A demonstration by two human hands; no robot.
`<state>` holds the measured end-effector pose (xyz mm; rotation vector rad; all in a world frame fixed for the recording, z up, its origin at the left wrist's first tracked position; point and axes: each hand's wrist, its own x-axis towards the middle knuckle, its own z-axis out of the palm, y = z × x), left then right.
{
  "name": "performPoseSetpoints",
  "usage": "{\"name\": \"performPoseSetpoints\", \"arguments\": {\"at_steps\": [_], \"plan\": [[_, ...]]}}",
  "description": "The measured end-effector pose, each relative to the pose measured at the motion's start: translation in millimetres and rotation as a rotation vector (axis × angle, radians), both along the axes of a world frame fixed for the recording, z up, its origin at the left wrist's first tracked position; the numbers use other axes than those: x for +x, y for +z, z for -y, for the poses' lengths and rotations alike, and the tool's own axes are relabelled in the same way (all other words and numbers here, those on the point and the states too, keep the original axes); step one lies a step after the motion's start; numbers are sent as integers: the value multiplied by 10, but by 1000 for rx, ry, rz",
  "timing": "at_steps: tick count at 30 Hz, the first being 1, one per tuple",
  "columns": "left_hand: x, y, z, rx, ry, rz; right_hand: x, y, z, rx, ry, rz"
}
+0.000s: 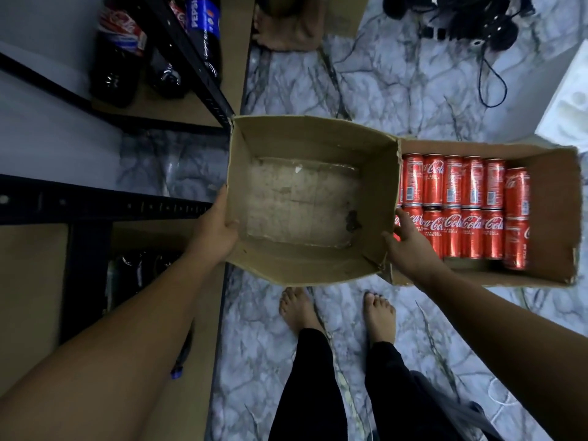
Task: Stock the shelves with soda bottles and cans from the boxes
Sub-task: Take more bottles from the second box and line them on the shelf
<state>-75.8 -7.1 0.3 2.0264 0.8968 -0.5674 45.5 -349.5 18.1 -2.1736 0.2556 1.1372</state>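
- Black metal shelving point(105, 205) fills the left side, with brown boards as its shelves.
- On the far board a Coca-Cola bottle point(117, 55) and a Pepsi bottle point(203, 33) stand close together with other dark bottles. More dark bottles point(140, 268) show on the near board below the beam, too dim to read.
- The left hand point(219, 227) clamps the left wall of the empty box point(302, 135). Its thumb is hooked over the rim to the inside and its fingers lie against the outer face.
- That cardboard box is open at the top, with a pale, stained bottom, and sits just beside the corner post of the shelving. Whether it is lifted off the marble-patterned floor point(381, 90) I cannot tell.
- Below it are the person's two bare feet point(299, 307) and dark trouser legs.
- The right hand point(410, 246) pinches the right wall near its front corner, thumb inside and fingers slightly apart on the outside.
- Touching that wall, a second cardboard box point(553, 202) holds red Coca-Cola cans point(461, 205) lying in two rows, with bare space at its right end.
- Black cables point(461, 20) lie tangled on the floor at the top right, and a white foam piece point(569, 106) sits at the right edge.
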Motion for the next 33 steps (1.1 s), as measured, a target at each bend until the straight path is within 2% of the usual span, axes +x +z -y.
{"name": "performPoseSetpoints", "arguments": {"at_steps": [4, 10, 15, 20, 26, 29, 33], "plan": [[-53, 207, 158, 7, -13, 76, -35, 227, -15, -65, 222, 78], [-151, 645, 494, 67, -79, 69, -10, 688, -31, -42, 498, 185], [-240, 1161, 881, 228, -105, 100, 99, 1173, 52, -9, 708, 347], [-350, 1729, 1445, 318, -26, 144, 293, 1669, 162, 44, 1006, 538], [-558, 2742, 1890, 425, 112, 209, 262, 2712, 30, 89, 1294, 686], [-691, 3314, 1984, 472, 198, 295, 123, 3348, -141, 184, 1352, 768], [-936, 4026, 1988, 617, 220, 321, -118, 4087, -362, 343, 1388, 880]]}}
